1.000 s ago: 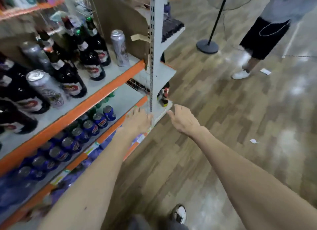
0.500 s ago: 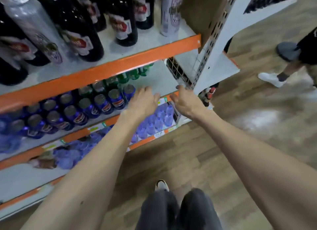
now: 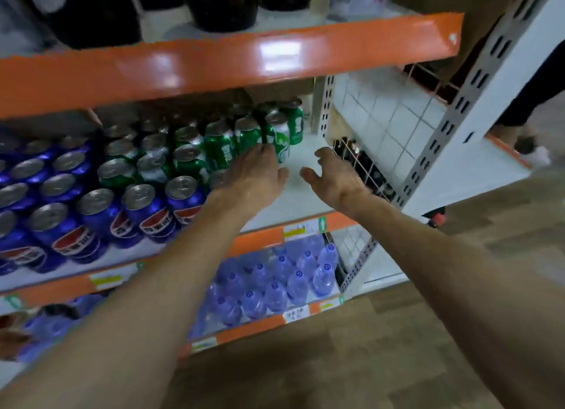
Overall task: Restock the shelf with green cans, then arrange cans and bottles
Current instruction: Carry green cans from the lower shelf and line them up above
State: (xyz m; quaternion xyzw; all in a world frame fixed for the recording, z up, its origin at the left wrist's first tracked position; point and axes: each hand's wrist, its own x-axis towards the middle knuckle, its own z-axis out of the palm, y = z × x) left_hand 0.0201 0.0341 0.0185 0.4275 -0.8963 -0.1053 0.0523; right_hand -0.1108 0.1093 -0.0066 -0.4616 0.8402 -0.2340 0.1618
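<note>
The middle shelf (image 3: 301, 201) carried the green cans (image 3: 218, 139), packed in upright rows toward its back and right, with the blue cans (image 3: 146, 213) massed in front of them and to the left. Both bare forearms reached in under the orange lip (image 3: 244, 63) of the shelf above.

The left hand (image 3: 256, 176) lay palm down at the right end of the green block. Its fingers (image 3: 263, 152) were nearly straight, their tips against the side of the end can (image 3: 280, 144) (the view was blurred here, so the exact contact was hard to read). The thumb stuck out to the right, free of any can, and nothing was wrapped in that hand.

The right hand (image 3: 333, 176) hung just beside the left, apart from it, over the bare white patch of shelf to the right of the green cans. Its palm faced left, and its fingers were spread and loosely curved. It held nothing and touched no can. The nearest green can stood ahead and to the left of its fingertips, on the far side of the gap between the two hands.

A wire grid (image 3: 360, 164) closed the shelf's right end, next to a white slotted post (image 3: 458, 109). Dark bottles (image 3: 220, 5) stood on the shelf above, and water bottles (image 3: 290, 274) filled the one below. Wood-patterned floor (image 3: 305, 363) ran beneath, and another person's shoe (image 3: 535, 155) showed at the far right.
</note>
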